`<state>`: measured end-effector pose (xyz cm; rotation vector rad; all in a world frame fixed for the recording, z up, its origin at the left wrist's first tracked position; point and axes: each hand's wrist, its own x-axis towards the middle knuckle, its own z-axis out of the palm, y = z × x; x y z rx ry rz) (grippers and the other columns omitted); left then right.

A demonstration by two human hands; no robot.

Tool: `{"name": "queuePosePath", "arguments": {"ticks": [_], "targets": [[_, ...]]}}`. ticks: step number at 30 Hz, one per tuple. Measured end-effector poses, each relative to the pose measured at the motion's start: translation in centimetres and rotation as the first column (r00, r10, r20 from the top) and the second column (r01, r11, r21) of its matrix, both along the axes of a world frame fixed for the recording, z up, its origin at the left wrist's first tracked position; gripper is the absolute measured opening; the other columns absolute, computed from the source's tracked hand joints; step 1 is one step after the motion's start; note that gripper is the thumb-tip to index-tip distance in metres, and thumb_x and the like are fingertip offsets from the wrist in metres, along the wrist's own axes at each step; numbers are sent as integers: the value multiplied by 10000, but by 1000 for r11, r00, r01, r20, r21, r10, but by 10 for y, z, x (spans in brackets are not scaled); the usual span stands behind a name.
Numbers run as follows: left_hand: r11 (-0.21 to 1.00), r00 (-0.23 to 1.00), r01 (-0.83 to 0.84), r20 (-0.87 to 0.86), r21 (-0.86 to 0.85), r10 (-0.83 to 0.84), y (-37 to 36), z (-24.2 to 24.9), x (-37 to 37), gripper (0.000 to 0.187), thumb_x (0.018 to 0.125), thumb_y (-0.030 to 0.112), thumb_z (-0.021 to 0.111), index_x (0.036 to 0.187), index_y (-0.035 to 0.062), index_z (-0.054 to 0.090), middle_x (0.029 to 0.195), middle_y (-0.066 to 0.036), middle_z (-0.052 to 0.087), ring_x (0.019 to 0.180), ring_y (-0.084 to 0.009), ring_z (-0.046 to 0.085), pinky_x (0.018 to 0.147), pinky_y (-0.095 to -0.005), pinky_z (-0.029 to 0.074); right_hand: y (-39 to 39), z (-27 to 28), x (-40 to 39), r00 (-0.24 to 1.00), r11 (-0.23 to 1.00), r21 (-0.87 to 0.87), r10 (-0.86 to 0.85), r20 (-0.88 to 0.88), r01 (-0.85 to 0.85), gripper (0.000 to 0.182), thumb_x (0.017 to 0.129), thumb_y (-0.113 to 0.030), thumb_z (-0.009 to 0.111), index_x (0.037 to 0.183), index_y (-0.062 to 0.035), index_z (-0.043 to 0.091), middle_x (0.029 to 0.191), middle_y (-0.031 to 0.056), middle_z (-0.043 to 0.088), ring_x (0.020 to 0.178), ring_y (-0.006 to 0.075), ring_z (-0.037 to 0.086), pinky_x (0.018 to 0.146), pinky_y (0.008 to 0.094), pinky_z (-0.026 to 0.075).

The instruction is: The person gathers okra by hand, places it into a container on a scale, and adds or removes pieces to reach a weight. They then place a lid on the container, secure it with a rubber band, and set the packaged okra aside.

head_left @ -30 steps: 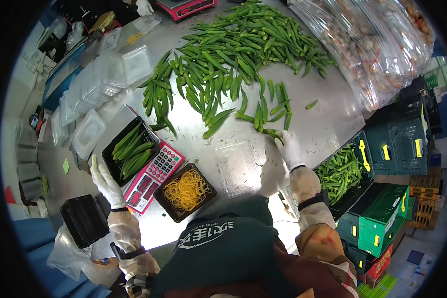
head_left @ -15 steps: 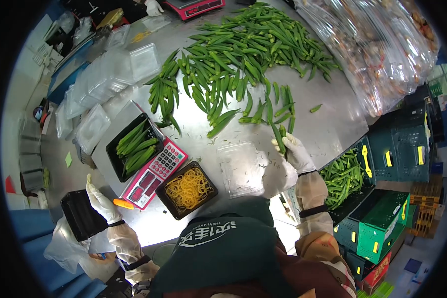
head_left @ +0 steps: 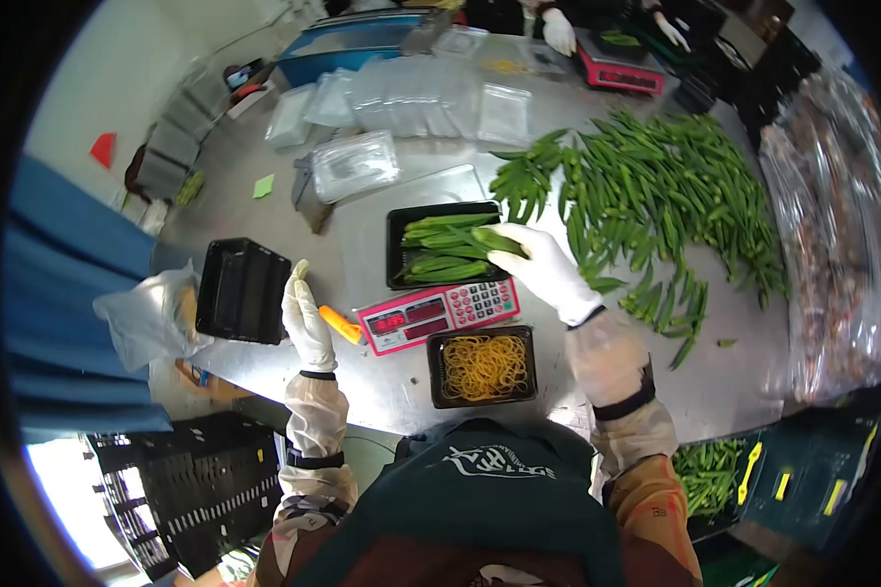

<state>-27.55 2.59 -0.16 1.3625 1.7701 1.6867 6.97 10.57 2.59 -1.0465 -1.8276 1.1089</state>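
Note:
My right hand [head_left: 543, 266], in a white glove, is closed on okra [head_left: 499, 242] over the right side of a black tray. That tray [head_left: 397, 256] rests on a red scale [head_left: 431, 315] and has okra pods [head_left: 445, 266] in it. My left hand [head_left: 308, 318], also gloved, is upright with its fingers stretched, beside the empty black trays [head_left: 243, 291]. An orange-handled tool [head_left: 340, 325] lies between it and the scale. Yellow rubber bands [head_left: 485, 367] fill another black tray in front of the scale.
A large okra pile [head_left: 666, 186] spreads across the metal table [head_left: 597, 391]. Clear lids [head_left: 411, 98] are stacked at the back. Bagged goods [head_left: 832, 235] lie at the right. Across the table, another person's gloved hand [head_left: 559, 32] is near a second scale [head_left: 622, 73].
The view has swung to the left. My right hand has moved from the loose okra at the table's right to above the tray on the scale, carrying okra.

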Motion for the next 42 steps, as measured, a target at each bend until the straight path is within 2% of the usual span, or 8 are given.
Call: {"name": "queuePosePath", "arguments": {"ticks": [5,11,13,23,29,33,34,42], "targets": [[994,993,-112,35,-18,112,-22,-3,-29,386,1045,232,409,1283,-37,551,1246,-119,605,1179,-172,533,1049,-288,360,30,-15,-60,904,949,270,31,427,-161,367,813,-185,674,1159,-67,647,1111,149,665,1032,319,615,920,407,480],[963,965,-262,-27,-65,260,-45,-20,-74,391,1044,239,401,1276,-37,553,1252,-117,607,1174,-187,544,1048,-292,366,-6,-14,-12,933,933,-43,-353,67,356,195,872,-50,657,1062,-20,686,1032,120,697,880,189,661,799,272,510],[955,957,-289,-8,-67,290,-43,-22,-74,403,1040,260,407,1271,-33,559,1255,-124,608,1193,-200,541,1059,-302,360,-29,-31,11,889,907,205,-408,209,368,185,864,-38,670,1046,-9,689,999,111,701,843,166,662,762,262,516],[994,978,-107,184,13,103,2,-19,-20,351,1027,214,466,1259,-32,562,1216,-98,614,1132,-153,542,1020,-276,372,-154,-130,-11,849,972,-230,162,503,-49,178,845,-158,696,998,-69,710,978,125,707,902,262,667,826,329,522],[996,945,-79,321,30,65,17,-9,-30,315,1016,158,491,1257,-32,559,1212,-80,614,1118,-118,546,998,-252,391,-161,-127,36,862,877,-134,-408,300,462,138,890,-52,648,1022,-36,685,833,36,685,742,72,604,690,234,501],[1000,940,-17,341,21,9,34,-9,-23,296,1006,125,507,1252,-31,561,1194,-81,616,1108,-122,561,997,-253,402,-178,-117,67,521,747,-25,-438,732,664,191,818,-197,751,942,-72,676,789,102,687,709,189,648,659,327,520],[1000,939,12,343,0,-11,39,-10,-16,293,1004,116,510,1251,-32,560,1189,-81,616,1105,-123,565,997,-253,404,-186,-124,74,609,764,-181,-322,725,620,382,778,-306,782,1038,-59,652,835,155,683,769,311,665,702,403,522],[975,904,221,375,-3,-204,49,-19,29,343,1010,202,514,1285,-1,548,1211,-80,620,1148,-140,560,1000,-274,393,-211,-130,62,506,748,-166,-252,825,642,367,750,-297,766,982,-76,587,866,126,683,812,317,676,711,410,522]]}}
